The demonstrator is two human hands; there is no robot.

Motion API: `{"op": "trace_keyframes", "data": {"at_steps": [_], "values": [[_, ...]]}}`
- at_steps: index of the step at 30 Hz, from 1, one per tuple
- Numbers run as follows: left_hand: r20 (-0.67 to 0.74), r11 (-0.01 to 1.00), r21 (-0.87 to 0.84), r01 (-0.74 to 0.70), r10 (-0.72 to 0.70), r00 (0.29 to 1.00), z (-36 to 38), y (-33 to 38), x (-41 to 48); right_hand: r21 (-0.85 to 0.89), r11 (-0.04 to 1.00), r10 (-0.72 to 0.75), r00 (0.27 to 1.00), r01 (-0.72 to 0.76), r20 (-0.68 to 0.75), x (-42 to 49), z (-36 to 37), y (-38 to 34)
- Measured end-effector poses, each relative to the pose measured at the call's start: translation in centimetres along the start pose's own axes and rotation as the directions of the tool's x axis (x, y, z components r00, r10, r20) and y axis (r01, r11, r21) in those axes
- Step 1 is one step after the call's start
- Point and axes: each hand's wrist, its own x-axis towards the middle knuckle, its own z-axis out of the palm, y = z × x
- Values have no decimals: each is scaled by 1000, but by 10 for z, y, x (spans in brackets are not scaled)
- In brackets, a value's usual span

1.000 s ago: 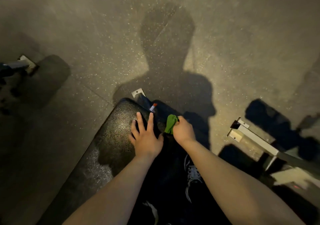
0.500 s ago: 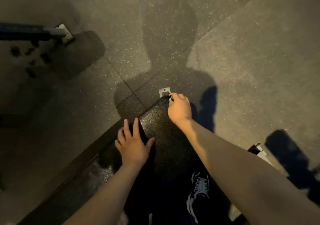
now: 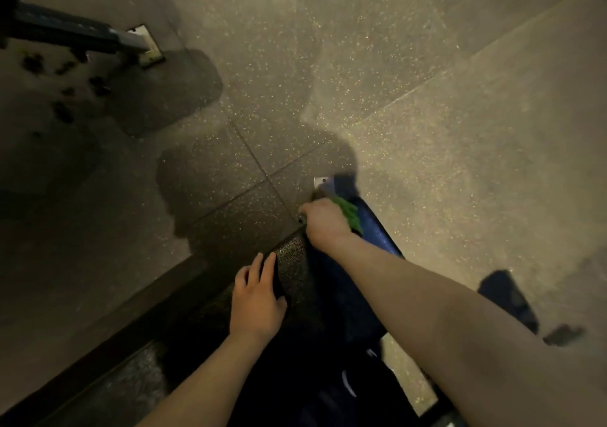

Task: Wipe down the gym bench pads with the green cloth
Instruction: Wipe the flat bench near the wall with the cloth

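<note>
Speckled rubber floor tiles (image 3: 328, 65), grey with pale flecks, seams crossing just beyond the far end of the bench pad (image 3: 292, 255). Dim, warm light; a long shadow of the person across the tiles beyond that end. Black textured pad running from the lower left corner up to its far end near the middle, its near stretch glossy. Right hand (image 3: 323, 221) at the pad's far end, fingers curled around the bunched green cloth (image 3: 349, 213), clenched on it, the cloth poking out on the side away from the pad's left edge. Left hand (image 3: 256, 298) flat on the pad nearer the body, fingers straight, holding nothing. Pale metal foot plate (image 3: 323, 183) on the floor just past the pad's end. Dark steel bar with foot plate (image 3: 98, 37) well apart from the pad, far left. Dark sneaker (image 3: 348, 387) under the pad's right side.
</note>
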Motion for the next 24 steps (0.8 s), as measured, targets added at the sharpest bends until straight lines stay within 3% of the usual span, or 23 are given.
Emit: {"op": "trace_keyframes", "data": {"at_steps": [7, 9, 11, 18, 24], "values": [[80, 984, -124, 127, -117, 990, -10, -16, 6, 85, 974, -226, 911, 209, 344, -8, 19, -58], [75, 974, -157, 165, -155, 985, -10, -12, 6, -18, 963, -240, 890, 268, 387, -4, 9, -42], [46, 962, -187, 199, -194, 980, -8, -3, 9, -110, 957, -212, 907, 267, 364, 3, -1, -16], [62, 941, -179, 288, -281, 958, 4, 14, 14, -76, 995, -49, 992, 58, 116, 28, -23, 55], [58, 930, -161, 331, -326, 944, 13, 21, 20, -170, 985, -28, 997, 40, 74, 24, -19, 19]]}}
